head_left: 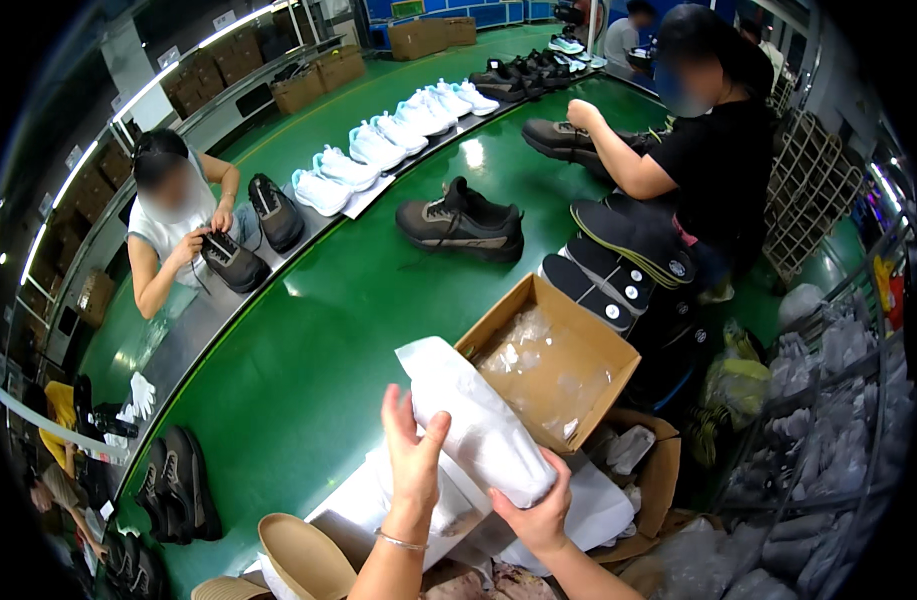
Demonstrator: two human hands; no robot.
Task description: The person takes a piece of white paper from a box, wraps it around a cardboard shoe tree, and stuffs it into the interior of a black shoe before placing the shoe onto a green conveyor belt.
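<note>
A long white paper-wrapped bundle (473,420) is tilted above the near side of the table, its far end loose and flared. My right hand (538,508) grips its lower end, thumb on top and fingers round the side. Beside its left edge is my left hand (414,465), fingers spread and nothing in them; a bracelet circles that wrist. What the bundle contains is hidden by the paper. White paper sheets (578,505) lie beneath my hands. A shallow brown cardboard box (603,350) with clear plastic scraps inside stands just beyond the bundle.
A dark sneaker (458,222) stands on the green conveyor (328,330). Insoles (598,280) pile at right, near a co-worker handling a shoe. Across the belt another person works on a shoe (233,262). White sneakers (378,145) line the far ledge; tan cardboard forms (303,555) lie near-left.
</note>
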